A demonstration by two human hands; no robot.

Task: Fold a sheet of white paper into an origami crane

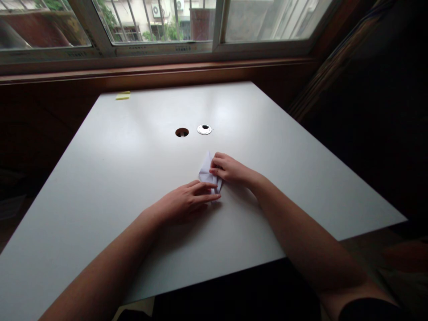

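Observation:
A small piece of folded white paper point(206, 168) lies on the white tabletop point(110, 178), its top end coming to a point. Creases and layered flaps show on it. From the right, my right hand point(227, 167) grips the paper's edge with curled fingers and thumb. My left hand point(190, 198) comes in from the lower left, its fingers stretched over the paper's lower part and touching it. Both hands cover part of the paper, so its full outline is hidden.
Beyond the paper are a round cable hole point(182, 133) in the table and a silver ring-shaped grommet point(204, 129) with a dark opening. A yellow strip point(123, 95) sits at the far left edge. Behind the table runs a window ledge point(150, 71); dark fabric point(361, 102) hangs at right.

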